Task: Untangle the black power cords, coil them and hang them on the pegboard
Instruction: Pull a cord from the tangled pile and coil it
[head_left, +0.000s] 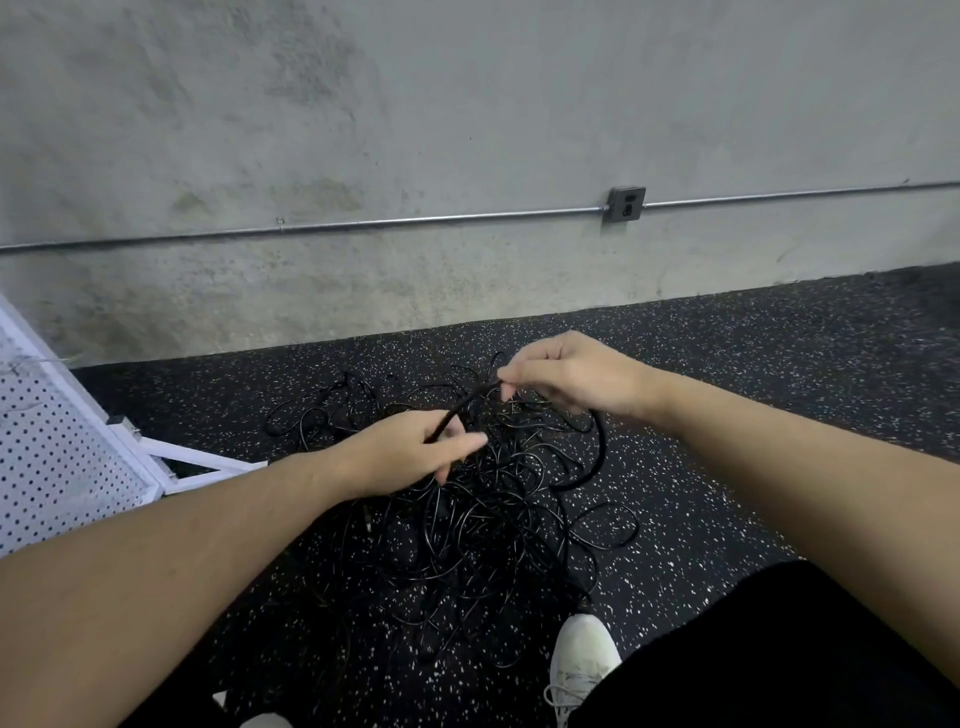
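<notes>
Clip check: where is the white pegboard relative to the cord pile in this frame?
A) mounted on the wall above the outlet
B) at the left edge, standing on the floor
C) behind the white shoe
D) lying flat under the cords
B: the white pegboard stands at the left edge on its frame, apart from the tangled black cords on the speckled floor.

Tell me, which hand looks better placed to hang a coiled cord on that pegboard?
Probably the left. The left hand is nearer the white pegboard, which stands at the person's left. The right hand pinches the same black cord farther away, over the tangled pile.
</notes>
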